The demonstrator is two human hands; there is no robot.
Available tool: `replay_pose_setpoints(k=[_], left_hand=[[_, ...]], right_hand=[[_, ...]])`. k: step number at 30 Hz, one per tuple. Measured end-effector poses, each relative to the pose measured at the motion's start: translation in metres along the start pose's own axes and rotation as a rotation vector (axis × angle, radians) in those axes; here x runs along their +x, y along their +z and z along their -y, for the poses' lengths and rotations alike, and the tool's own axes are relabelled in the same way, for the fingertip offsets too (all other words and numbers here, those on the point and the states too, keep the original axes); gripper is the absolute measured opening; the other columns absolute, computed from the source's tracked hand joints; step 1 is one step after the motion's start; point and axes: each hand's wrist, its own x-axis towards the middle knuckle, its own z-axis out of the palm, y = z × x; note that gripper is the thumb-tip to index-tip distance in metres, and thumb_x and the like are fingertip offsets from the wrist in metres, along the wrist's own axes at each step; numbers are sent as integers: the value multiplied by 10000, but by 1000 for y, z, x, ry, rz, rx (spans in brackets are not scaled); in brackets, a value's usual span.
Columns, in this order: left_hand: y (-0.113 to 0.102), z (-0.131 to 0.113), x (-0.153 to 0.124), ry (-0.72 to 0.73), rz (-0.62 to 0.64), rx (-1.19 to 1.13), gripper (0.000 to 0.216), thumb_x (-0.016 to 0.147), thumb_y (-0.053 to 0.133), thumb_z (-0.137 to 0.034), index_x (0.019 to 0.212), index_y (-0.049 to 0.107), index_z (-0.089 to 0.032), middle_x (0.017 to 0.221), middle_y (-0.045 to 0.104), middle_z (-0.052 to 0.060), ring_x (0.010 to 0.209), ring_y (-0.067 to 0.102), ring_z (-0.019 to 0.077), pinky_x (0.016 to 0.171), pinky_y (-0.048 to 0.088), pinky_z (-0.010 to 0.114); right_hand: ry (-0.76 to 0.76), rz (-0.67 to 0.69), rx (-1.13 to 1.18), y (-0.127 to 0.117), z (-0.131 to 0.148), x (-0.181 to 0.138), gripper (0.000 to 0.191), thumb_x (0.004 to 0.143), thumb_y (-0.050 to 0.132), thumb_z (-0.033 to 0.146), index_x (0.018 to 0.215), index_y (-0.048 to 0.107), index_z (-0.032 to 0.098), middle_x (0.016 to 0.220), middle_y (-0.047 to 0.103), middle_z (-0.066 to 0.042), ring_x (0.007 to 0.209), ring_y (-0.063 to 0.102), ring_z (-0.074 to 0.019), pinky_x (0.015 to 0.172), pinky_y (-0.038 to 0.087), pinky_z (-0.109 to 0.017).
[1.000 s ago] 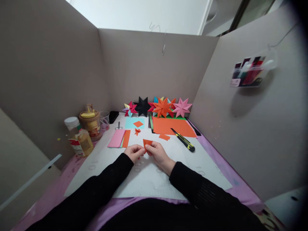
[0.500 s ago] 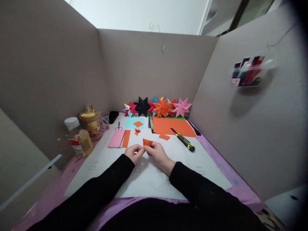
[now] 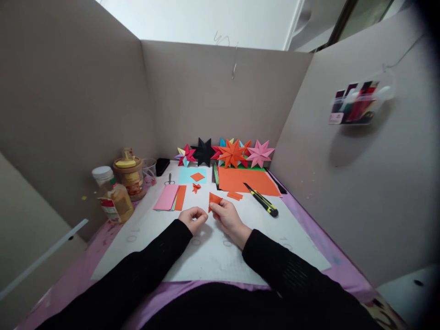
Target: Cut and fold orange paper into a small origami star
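My right hand (image 3: 228,217) pinches a small folded piece of orange paper (image 3: 215,199) between thumb and fingers, held up above the white board (image 3: 220,266). One pointed end of the paper hangs down on its left side. Just left of it is my left hand (image 3: 193,220), its fingers curled and thumb pressed in, with nothing showing in its grip and a small gap to the paper. Beyond the hands lie a small folded orange piece (image 3: 196,188), an orange paper square (image 3: 197,177) on a light blue sheet (image 3: 184,175), and small orange strips (image 3: 234,196).
A yellow-black utility knife (image 3: 263,201) lies at right, below a large orange sheet (image 3: 245,179). At left are stacked coloured papers (image 3: 167,197), scissors (image 3: 169,180), a glue-like bottle (image 3: 115,197) and a jar (image 3: 129,178). Folded paper stars (image 3: 233,153) stand against the back panel.
My right hand has drawn the orange paper slightly right and turned it. My left hand has parted from the paper and stays nearly in place.
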Motion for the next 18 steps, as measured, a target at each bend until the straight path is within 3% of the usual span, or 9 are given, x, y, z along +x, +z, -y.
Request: replay_pose_setpoints(k=[12, 18], left_hand=[[2, 8, 1, 30, -80, 28, 208, 714, 533, -323, 653, 616, -143, 564, 581, -1, 543, 500, 109, 531, 394, 211], [-1, -1, -1, 55, -72, 58, 239, 709, 552, -364, 629, 606, -145, 536, 552, -14, 515, 460, 97, 513, 375, 207]], right_hand=[[26, 127, -37, 6, -8, -8, 199, 639, 662, 305, 671, 560, 137, 536, 470, 43, 453, 344, -63, 440, 243, -213], [-3, 21, -23, 5, -8, -6, 227, 637, 654, 308, 578, 500, 152, 463, 401, 60, 441, 324, -69, 437, 231, -219]])
